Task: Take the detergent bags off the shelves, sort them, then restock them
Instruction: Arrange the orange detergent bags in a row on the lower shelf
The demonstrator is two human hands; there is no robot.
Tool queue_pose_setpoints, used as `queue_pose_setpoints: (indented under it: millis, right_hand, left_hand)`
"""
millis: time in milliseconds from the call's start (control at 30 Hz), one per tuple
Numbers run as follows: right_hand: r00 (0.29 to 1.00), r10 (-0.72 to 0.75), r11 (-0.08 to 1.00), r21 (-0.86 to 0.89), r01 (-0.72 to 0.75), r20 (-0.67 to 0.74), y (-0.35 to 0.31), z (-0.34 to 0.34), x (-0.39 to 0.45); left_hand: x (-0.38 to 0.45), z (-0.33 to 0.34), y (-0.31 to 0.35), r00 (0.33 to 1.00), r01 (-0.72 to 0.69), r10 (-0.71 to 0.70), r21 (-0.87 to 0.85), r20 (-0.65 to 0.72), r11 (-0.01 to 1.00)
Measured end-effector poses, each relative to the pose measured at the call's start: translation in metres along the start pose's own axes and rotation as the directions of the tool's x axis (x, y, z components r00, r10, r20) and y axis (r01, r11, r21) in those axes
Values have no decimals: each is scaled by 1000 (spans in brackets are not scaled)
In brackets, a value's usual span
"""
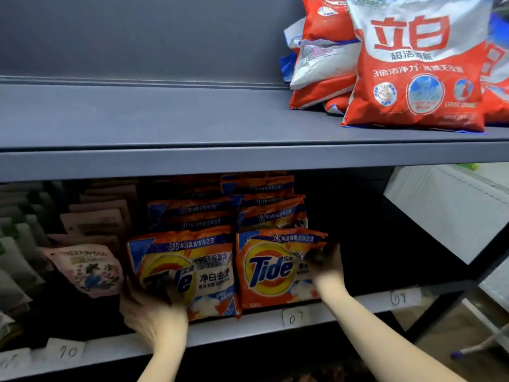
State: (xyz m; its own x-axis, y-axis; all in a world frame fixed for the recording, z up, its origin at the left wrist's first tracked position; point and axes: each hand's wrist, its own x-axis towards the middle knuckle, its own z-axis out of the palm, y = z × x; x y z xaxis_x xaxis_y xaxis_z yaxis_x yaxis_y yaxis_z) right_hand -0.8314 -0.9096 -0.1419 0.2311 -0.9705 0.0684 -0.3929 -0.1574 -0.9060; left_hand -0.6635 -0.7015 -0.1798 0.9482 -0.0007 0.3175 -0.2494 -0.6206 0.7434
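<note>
Step in hand: you are handling the front pair of orange Tide plastic detergent bags on the lower grey metal shelf (pixel 248 323); whether you are lifting them off or setting them back cannot be told.
Left hand (pixel 154 307): fingers curl round the lower left corner of the left front Tide bag (pixel 190 274); motion blur hides the finer contact.
Right hand (pixel 325 266): grips the upper right edge of the right front Tide bag (pixel 270 268).
Behind both grips: further Tide bags (pixel 228 213) stand in rows.
Left of your left grip: a pink floral pouch (pixel 85 268), just beside.
Above the grips: red-and-white detergent bags (pixel 413 78) on the upper shelf (pixel 165 117).
Next move: hold each bag firmly and keep both upright and clear of the neighbouring rows.
</note>
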Motion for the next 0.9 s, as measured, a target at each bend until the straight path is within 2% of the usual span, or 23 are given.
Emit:
queue_pose_setpoints:
  millis: [67,100,133,167,200,300,400,500,633,767,900]
  right_hand:
    - [993,-81,969,-239,57,-91,3,-10,-15]
    - [984,-158,910,-399,110,-88,2,-15,-24]
    - [951,-309,822,-509,253,-27,4,-17,-30]
    - [888,-456,730,-546,411,60,6,-17,-36]
    - [839,-521,658,-551,513,158,10,-15,-41]
    - [782,-455,471,-630,617,426,31,-3,-45]
    - [753,-426,365,-667,650,501,48,13,-42]
    - [723,-451,342,-647,681,523,52,19,-36]
    - [682,-490,344,-598,724,543,52,24,-29]
    - [671,-498,373,-563,738,549,48,24,-29]
    - [713,-406,433,-567,701,571,30,13,-27]
  left_hand:
    - [-9,-3,3,995,-50,45,53,89,997]
    - [-13,-3,3,982,-116,100,92,160,989]
    - [-17,-2,4,957,-210,176,134,233,968]
    - [-21,-1,3,920,-318,261,171,292,932]
    - [-25,1,1,875,-420,339,194,346,887]
    - [-31,10,-8,740,-623,465,234,487,747]
    - [-26,19,-16,678,-685,497,221,542,694]
    - [-15,25,-18,634,-728,557,172,537,663]
    - [-5,30,-17,617,-748,583,165,529,643]
    - [-6,22,-11,629,-706,485,185,608,683]
    - [-10,11,4,641,-668,421,197,642,718]
